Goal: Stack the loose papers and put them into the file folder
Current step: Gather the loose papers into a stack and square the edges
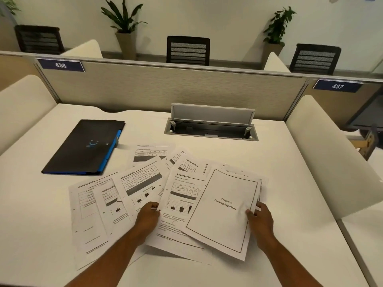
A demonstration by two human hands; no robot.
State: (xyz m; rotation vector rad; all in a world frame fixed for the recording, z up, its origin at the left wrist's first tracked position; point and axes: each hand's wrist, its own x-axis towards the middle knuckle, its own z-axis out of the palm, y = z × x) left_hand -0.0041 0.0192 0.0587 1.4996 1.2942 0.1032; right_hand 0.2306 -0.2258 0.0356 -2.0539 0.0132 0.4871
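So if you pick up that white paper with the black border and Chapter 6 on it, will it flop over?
Probably, yes. The white bordered Chapter 6 sheet looks like one thin page, so it would likely droop. The right hand pinches its edge, so it seems light. On the smooth white desk it may slide easily.

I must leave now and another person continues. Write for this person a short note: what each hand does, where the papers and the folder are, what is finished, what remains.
Left hand: pinches the left edge of a sheet with charts.
Right hand: grips the right edge of the Chapter 6 title page, which lies on top.
Other loose papers lie fanned out, overlapping, on the white desk.
File folder: closed, far left on the desk, apart from the papers.
Done: only gathering begun.
Left: square the stack, open the folder, put it in.
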